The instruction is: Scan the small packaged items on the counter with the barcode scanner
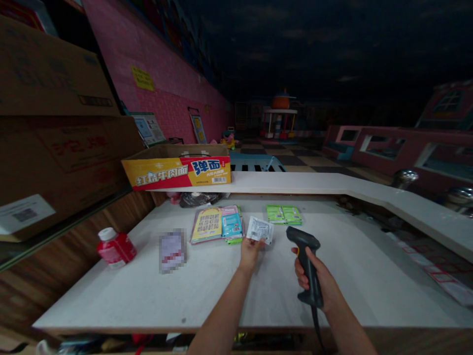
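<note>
My left hand [253, 252] pinches the near edge of a small white printed packet [260, 230] over the middle of the counter. Wrapped round the handle of a black barcode scanner [311, 268] is my right hand [320, 281]; the scanner's head points up and left, towards the packet, and its cable hangs below. Beyond the two hands lie green packets [284, 214], side by side. Left of the white packet is a pile with a yellow printed sheet [207, 225] and a blue packet [232, 225], with green packets partly hidden underneath.
A red bottle with a white cap [116, 247] and a blurred-out item [172, 250] are on the left of the counter [207, 291]. A yellow and red carton [177, 172] rests on the raised white ledge [288, 182]. Large cardboard boxes [66, 158] are stacked at the left.
</note>
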A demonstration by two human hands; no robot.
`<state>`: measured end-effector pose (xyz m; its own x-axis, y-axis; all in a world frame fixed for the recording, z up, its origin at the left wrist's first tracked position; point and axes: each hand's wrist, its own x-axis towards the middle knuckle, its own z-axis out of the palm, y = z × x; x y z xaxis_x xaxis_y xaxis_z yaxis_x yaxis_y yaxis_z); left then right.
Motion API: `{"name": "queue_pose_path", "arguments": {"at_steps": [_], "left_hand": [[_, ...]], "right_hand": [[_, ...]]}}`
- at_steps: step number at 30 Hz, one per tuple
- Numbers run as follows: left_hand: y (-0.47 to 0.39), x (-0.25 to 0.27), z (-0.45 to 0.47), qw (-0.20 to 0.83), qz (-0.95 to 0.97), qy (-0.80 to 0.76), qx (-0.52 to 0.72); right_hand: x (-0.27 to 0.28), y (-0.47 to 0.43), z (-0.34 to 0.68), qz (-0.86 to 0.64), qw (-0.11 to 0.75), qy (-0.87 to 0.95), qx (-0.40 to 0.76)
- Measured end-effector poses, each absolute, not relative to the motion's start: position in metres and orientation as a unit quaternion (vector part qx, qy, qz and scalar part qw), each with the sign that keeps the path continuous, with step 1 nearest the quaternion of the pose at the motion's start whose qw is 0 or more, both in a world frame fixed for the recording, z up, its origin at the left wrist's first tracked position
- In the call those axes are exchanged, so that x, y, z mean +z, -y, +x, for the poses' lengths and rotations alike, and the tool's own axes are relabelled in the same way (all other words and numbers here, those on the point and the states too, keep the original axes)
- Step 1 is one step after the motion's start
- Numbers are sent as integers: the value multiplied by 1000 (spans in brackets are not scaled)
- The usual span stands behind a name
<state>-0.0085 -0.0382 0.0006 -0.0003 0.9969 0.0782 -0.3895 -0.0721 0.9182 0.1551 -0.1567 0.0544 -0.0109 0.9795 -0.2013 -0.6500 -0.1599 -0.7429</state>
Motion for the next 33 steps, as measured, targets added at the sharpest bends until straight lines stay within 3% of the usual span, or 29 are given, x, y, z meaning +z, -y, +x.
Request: {"name": "queue_pose_path", "arguments": {"at_steps": [20,33], "left_hand": [[37,-3,-8,550,441,-374,602],[35,-1,-6,568,401,-365,619]], "right_hand": [[94,193,115,-403,560,240,683],[64,153,156,-395,592,196,674]]}}
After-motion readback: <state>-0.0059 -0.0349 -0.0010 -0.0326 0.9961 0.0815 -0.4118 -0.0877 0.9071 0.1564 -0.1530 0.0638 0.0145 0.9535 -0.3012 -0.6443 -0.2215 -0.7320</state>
